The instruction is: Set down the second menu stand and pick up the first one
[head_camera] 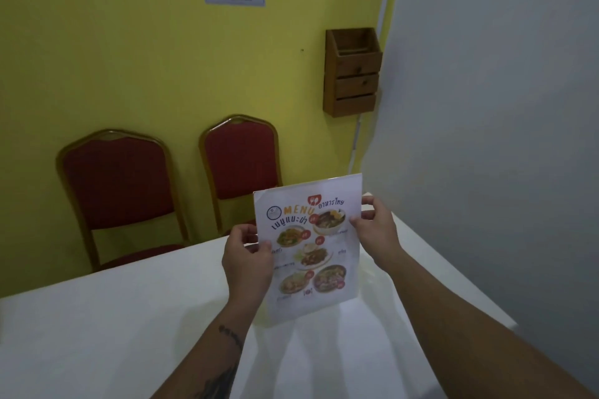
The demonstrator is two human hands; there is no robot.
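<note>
While hands (311,246) grip it, menu (316,256) stands upright (tilted).

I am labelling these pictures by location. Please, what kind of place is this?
Probably a small restaurant or dining room. Both hands, left hand and right hand, hold a laminated menu with food photos over a table with a white cloth, and two red banquet chairs stand at the yellow wall.
</note>
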